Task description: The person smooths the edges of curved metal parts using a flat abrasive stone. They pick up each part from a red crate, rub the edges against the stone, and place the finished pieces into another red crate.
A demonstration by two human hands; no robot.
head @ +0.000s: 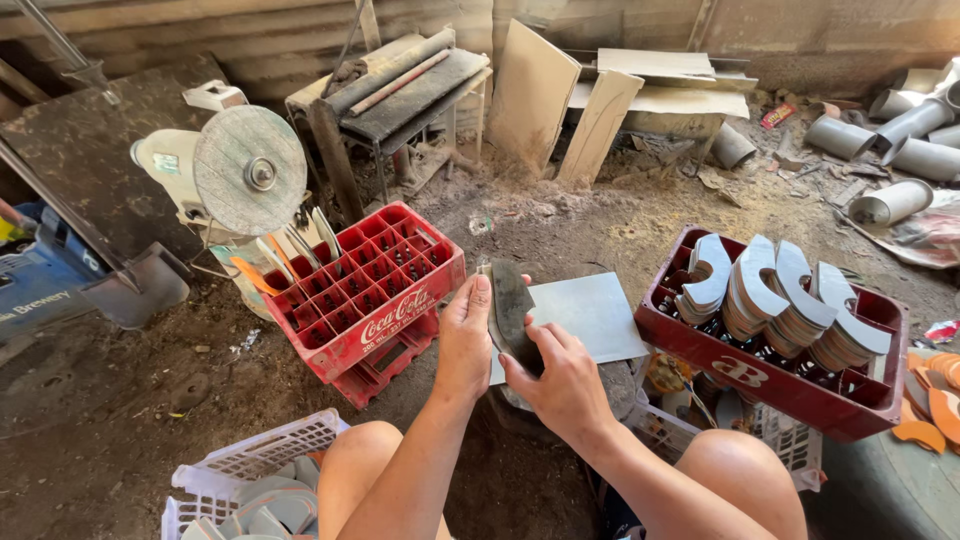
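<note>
Seated person, seen from above, with a dirt floor point(150, 400) underfoot. The left hand point(465, 345) and the right hand point(565, 385) meet at the centre of the view and together hold one dark curved blade-shaped piece point(512, 305), edge-up and slightly tilted. The left hand is closed around its near-left edge, fingers wrapped and thumb up along the side; the right hand pinches its lower end, fingers pressed together over the flat face. The piece stands just above a pale grey flat tile point(590, 315) that lies on the ground behind the hands.

At 10 o'clock from the hands stands a red bottle crate point(375, 300), tilted on a second crate, with thin blades and orange-handled tools stuck into its compartments. Behind it, further toward 10 o'clock, is a grinding machine with a round grey disc point(250, 170). At 3 o'clock a darker red crate point(790, 385) holds rows of pale curved cut pieces point(790, 295) stacked on edge. At 7 o'clock, beside the left knee, a white plastic basket point(250, 460) holds more grey curved pieces.

The step in hand appears to be the inspection or turning of a single piece between both hands. The next move, by judgement, calls for a firm two-handed grip and a controlled turn, keeping fingers off the thin edge.
</note>
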